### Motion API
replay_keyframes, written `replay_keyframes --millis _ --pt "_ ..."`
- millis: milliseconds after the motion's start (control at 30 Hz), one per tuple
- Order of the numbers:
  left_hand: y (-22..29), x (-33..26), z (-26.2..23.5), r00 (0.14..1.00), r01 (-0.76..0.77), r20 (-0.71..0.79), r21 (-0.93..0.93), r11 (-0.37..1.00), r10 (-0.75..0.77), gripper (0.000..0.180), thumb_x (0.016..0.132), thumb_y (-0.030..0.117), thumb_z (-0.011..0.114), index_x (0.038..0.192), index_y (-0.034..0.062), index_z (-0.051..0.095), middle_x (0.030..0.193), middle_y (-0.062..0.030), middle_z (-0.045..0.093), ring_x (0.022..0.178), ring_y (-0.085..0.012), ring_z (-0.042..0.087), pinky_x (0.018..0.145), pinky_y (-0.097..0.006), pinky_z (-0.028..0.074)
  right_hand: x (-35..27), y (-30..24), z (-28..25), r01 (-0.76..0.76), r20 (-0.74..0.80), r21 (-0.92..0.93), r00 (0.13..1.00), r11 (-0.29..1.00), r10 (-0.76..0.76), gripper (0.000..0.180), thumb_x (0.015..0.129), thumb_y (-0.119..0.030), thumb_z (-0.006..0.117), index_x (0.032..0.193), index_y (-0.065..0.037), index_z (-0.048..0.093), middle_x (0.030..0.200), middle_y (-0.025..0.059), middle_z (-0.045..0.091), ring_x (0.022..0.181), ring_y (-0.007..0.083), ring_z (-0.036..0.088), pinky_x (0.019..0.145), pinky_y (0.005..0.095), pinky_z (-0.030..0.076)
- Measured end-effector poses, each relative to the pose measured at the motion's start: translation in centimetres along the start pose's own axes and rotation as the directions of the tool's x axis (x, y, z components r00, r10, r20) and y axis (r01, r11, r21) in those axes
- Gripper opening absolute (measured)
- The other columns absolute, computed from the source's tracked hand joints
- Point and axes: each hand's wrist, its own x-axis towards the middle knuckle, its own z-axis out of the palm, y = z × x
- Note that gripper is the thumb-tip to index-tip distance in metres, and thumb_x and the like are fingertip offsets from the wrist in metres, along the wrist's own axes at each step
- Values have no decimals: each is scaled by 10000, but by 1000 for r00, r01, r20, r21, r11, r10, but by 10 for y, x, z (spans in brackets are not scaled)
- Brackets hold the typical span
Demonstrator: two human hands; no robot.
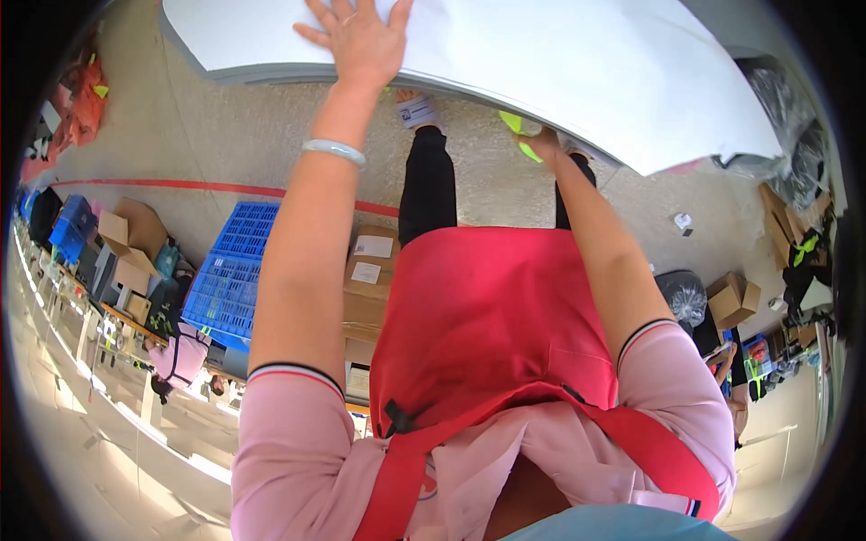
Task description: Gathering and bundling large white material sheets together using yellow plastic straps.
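My left hand [363, 38] lies flat on the white tabletop [559, 63], its fingers spread and nothing under them that I can see. Just below the table's near edge, my right hand [541, 144] is closed around a bright yellow-green strip [529, 151]. Part of this strip shows on the far side of the fingers, close to the edge. What the strip belongs to cannot be made out.
Blue plastic crates [221, 288] and a cardboard carton [368, 270] stand on the left. Clear plastic bags [780, 117] hang by the table's right end. An open box [732, 300] lies farther right. Another person [180, 356] is at the far left.
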Motion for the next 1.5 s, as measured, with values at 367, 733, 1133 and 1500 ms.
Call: replay_keyframes --millis 367,733,1133,1500 --pt "-4 -79 -15 975 -195 -197 -554 809 99 521 924 278 602 1399 119 455 1479 -192 358 1369 -426 303 1099 -546 267 21 -23 25 -155 141 967 987 201 81 375 928 -117 604 1293 -68 531 1114 73 616 944 196 596 795 358 504" --pt "22 -169 41 772 -77 426 -673 735 471 352 864 -36 535 1204 34 593 1261 -171 557 1115 -376 575 963 -427 467 -202 -148 -55 350 270 -35 905 936 -329 248 893 -187 546 1013 15 625 900 308 639 896 503 595 773 536 476" --pt "63 -159 35 795 -353 198 -618 703 573 184 950 156 545 977 -15 607 927 -214 644 1011 -384 576 869 -444 459 -80 -296 -301 281 -611 -84 744 956 -272 395 923 -364 612 1020 11 692 786 57 648 688 108 630 665 271 515" --pt "95 -203 28 812 366 557 -721 588 177 271 979 227 490 832 9 555 663 -185 554 625 -329 556 594 -432 426 -20 -289 -286 672 -591 399 709 624 -385 233 896 -169 616 1064 -7 616 863 58 616 779 152 550 702 307 451"
